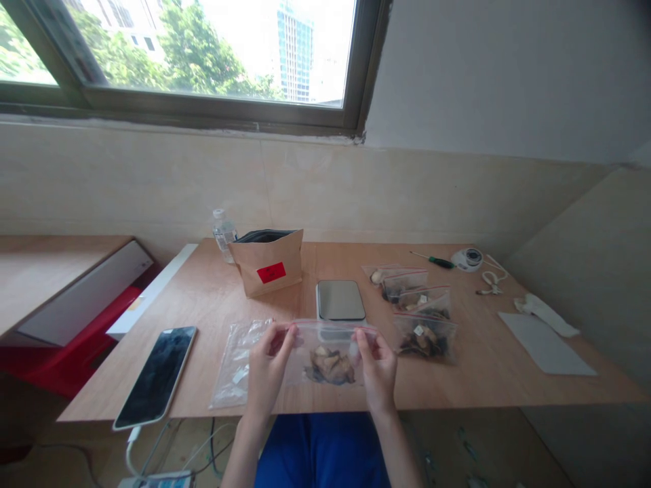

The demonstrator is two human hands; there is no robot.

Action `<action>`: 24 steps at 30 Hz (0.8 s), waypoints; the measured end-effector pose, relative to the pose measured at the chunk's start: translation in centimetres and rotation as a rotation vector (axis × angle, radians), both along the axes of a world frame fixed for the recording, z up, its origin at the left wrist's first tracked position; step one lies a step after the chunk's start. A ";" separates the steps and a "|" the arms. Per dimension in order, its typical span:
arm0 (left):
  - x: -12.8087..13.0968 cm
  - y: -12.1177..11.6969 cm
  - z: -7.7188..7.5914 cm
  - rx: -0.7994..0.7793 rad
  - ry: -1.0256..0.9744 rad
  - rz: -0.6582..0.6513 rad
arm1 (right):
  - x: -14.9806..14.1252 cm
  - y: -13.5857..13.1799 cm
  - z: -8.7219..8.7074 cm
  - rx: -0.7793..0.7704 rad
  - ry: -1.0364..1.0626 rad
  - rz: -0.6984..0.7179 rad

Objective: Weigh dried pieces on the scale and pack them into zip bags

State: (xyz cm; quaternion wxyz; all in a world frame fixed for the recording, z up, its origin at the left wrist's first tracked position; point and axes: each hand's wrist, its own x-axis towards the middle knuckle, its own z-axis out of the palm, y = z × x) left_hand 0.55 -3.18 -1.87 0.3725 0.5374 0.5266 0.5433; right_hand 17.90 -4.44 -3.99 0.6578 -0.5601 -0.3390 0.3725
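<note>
At front edge of tabletop [488,369]: both hands raised over bare wood, person's blue trousers [320,454] just below.
L hand [269,373]: fingers closed, pinching left top corner of clear zip bag [330,356].
R hand [376,373]: fingers closed too, pinching right top corner of same bag.
Held bag: up btwn both hands, just above tabletop, reddish zip line along top; can't tell if sealed. Dried brown pieces [330,367] sit low inside.
Beside L hand: flat clear plastic bag [237,362] lying on tabletop, w/ small white label inside.
Behind hands: digital scale [340,301], dark top, near held bag.
Right of scale: four filled zip bags [424,335], overlapping in a row running back toward wall.
Far side: kraft paper bag [267,268] w/ red label and dark liner, standing upright; plastic water bottle [224,234] just behind it.
Left side: smartphone [155,376] face up, charging cable [129,454] running off edge.
Far right: green-handled screwdriver [432,260], round white device [466,258], white cable [491,279], white cloth [544,315], grey sheet [546,344].
</note>
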 end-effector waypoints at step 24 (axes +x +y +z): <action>0.5 -0.4 1.0 0.039 -0.045 0.046 | -0.2 0.2 0.1 0.013 -0.019 0.215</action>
